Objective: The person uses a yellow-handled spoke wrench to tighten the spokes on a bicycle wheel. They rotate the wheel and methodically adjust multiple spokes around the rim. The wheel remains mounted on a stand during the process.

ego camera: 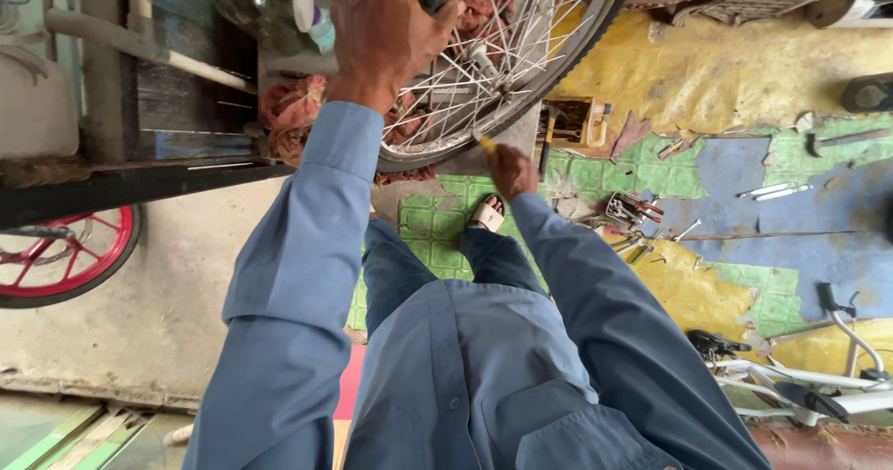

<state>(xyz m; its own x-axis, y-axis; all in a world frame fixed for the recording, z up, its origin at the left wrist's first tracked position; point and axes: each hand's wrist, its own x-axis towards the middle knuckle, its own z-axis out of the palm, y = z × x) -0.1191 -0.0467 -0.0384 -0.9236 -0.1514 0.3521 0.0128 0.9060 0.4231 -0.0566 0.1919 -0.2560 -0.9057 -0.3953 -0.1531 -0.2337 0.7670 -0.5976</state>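
Note:
A spoked bicycle wheel (549,52) with a dark tyre stands in front of me at the top middle. My left hand (386,28) reaches up and grips the wheel near its spokes. Lower down, my right hand (512,168) is closed on a small yellow-handled tool (487,145) whose tip points up at the rim's lower edge. Both arms wear blue sleeves. My foot in a sandal (487,213) rests on the floor below the wheel.
Pliers and loose tools (633,211) lie on the patched yellow, green and blue floor at right. A white bicycle (819,382) lies at lower right. A red-rimmed wheel (60,256) sits at left. Red rags (293,107) and a bottle (246,0) are behind the wheel.

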